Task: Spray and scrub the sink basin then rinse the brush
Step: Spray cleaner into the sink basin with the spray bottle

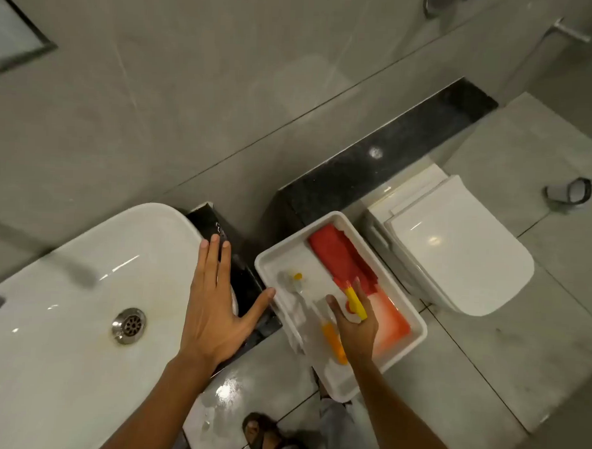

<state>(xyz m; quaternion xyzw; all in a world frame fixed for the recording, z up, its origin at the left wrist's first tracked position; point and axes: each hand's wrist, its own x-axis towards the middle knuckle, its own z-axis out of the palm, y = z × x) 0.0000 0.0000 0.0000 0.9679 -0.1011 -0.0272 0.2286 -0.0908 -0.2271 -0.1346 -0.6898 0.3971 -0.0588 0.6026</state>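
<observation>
The left hand (214,308) hovers flat, fingers spread, grip open and empty, over the right rim of the white sink (84,284), whose drain (129,325) sits at about nine o'clock from it. At three o'clock the right hand (353,322) reaches into a white tray (415,322), its grip closing around a spray bottle (355,302) with a yellow trigger. A red cloth (337,256) lies at twelve o'clock in the tray; the brush (332,338), orange-handled, lies just beside the wrist.
</observation>
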